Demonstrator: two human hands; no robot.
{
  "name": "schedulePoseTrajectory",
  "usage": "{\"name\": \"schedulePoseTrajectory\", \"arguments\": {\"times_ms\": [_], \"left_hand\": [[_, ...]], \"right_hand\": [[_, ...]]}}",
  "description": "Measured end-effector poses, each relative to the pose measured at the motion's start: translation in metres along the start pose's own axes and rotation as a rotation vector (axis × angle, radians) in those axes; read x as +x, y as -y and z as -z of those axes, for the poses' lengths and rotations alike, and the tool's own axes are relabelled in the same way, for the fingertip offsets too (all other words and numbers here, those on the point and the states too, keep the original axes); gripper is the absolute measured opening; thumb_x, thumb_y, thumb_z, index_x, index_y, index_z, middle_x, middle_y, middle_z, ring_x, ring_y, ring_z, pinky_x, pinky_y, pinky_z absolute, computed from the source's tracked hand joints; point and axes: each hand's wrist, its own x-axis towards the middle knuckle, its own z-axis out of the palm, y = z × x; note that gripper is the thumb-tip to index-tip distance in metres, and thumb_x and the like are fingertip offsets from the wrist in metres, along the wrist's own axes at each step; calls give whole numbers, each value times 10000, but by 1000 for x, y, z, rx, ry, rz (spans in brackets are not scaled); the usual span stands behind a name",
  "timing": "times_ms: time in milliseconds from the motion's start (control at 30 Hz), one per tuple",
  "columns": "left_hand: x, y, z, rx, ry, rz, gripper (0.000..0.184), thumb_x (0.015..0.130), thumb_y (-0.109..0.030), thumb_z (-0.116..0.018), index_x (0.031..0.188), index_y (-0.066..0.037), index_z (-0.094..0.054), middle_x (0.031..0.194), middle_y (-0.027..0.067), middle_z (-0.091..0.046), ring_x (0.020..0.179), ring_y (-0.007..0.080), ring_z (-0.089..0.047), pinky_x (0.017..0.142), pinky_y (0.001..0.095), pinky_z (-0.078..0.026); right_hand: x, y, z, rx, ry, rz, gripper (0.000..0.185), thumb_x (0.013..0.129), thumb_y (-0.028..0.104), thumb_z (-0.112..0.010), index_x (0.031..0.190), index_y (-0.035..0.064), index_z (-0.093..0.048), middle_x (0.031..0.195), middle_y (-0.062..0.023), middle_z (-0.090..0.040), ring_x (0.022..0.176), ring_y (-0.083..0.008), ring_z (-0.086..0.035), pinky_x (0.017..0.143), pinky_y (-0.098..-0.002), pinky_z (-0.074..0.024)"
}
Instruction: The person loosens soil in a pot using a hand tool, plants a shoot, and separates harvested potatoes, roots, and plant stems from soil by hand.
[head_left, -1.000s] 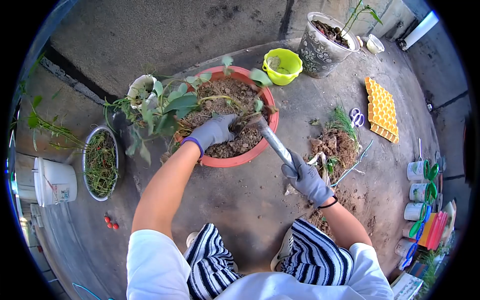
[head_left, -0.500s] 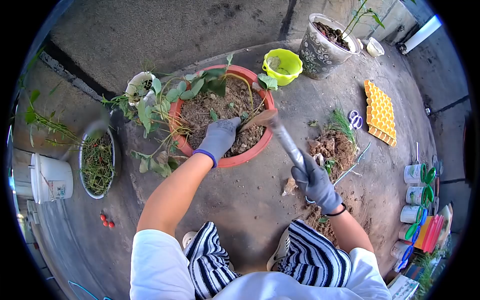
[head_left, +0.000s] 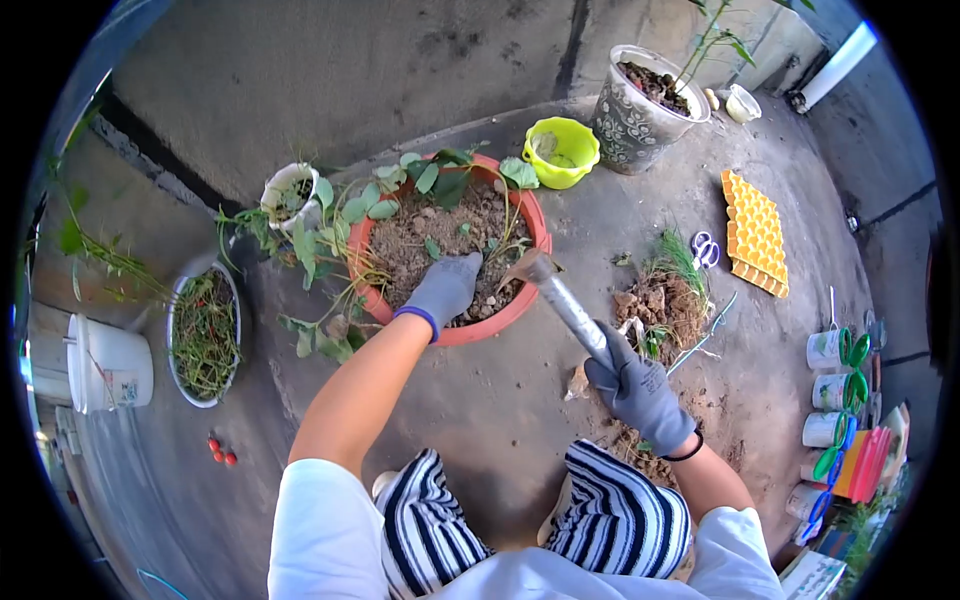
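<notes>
A round terracotta-coloured pot [head_left: 490, 327] holds loose brown soil [head_left: 425, 230] and leafy plants [head_left: 355, 208] that trail over its left rim. My left hand [head_left: 445, 290], in a grey glove with a purple cuff, rests on the soil near the front; its fingertips are hidden against the soil and stems. In a matching glove, my right hand [head_left: 637, 390] is wrapped round the metal handle of a hand tool [head_left: 575, 318]. The tool's head is over the pot's right rim, beside the stems.
Behind the pot are a lime-green pot [head_left: 562, 152] and a patterned planter [head_left: 640, 125]. Purple-handled scissors [head_left: 705, 250], an orange egg tray [head_left: 755, 235] and a soil clump [head_left: 660, 305] lie right. A basin of cuttings [head_left: 205, 335] and a white bucket [head_left: 110, 363] stand left.
The tool and my right hand have shifted slightly down in view. My left hand has moved from the stems at the pot's middle to the soil near the front. The plant's leaves have swung back and left.
</notes>
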Motion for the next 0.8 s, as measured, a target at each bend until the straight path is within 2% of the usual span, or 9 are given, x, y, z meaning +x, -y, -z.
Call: {"name": "schedulePoseTrajectory", "arguments": {"times_ms": [133,200,267,333,400,600,733,767,800], "left_hand": [[-12,-3,36,-166,326,82,504,813,-152,-555,1279,7,-447,1203,264,-576,1146,375,-550,961,403,-437],[-19,-3,49,-212,314,-22,558,789,-225,-638,1271,-5,-463,1217,239,-580,1160,346,-550,968,382,-430],[-12,3,39,-293,309,-69,625,756,-331,-671,1263,-21,-476,1292,220,-539,1203,350,-519,992,411,-421],[-7,1,33,-484,24,-77,617,753,-362,-669,1257,-47,-505,1248,216,-570,1163,349,-548,973,411,-431],[-4,-3,31,-497,-15,-28,534,774,-384,-668,1199,-74,-578,1171,190,-621,1086,334,-594,923,411,-456],[-31,8,14,-425,-303,236,453,820,-423,-662,1095,-63,-655,1022,159,-674,959,316,-635,833,396,-483],[-39,17,12,-552,-311,319,387,823,-364,-674,1059,-59,-647,971,165,-677,924,326,-638,803,401,-484],[-40,17,9,-553,-311,317,387,823,-364,-674,1059,-59,-647,971,165,-677,924,326,-638,803,401,-484],[-41,17,4,-650,-313,294,359,812,-334,-689,1029,-52,-640,961,167,-676,920,330,-637,798,405,-483]], "right_hand": [[-10,-2,-12,61,-47,-62,537,865,181,-596,1365,98,-419,836,-158,-628,755,-312,-660,683,-367,-507],[-10,0,-16,94,-67,-110,514,887,199,-588,1361,89,-424,822,-151,-624,743,-289,-660,679,-355,-504],[-10,3,-20,250,-75,-134,504,856,33,-513,1352,55,-433,759,-61,-554,678,-160,-586,654,-292,-476],[-12,0,-23,200,-93,-116,509,856,27,-502,1359,53,-428,766,-48,-549,688,-119,-573,648,-277,-470],[-13,1,-22,234,-74,-101,498,923,187,-572,1367,34,-407,831,-115,-609,757,-181,-636,695,-298,-489],[-24,16,-2,382,-28,-157,518,885,77,-562,1369,18,-391,838,-74,-613,764,-153,-625,690,-290,-491],[-11,20,-8,24,34,-122,546,859,109,-565,1378,98,-396,856,-157,-623,751,-302,-654,696,-356,-509],[-3,28,-10,49,18,-174,558,850,144,-559,1383,140,-392,876,-204,-615,783,-388,-638,691,-413,-511],[3,23,-20,49,18,-174,558,850,144,-559,1383,140,-392,876,-204,-615,783,-388,-638,691,-413,-511]]}}
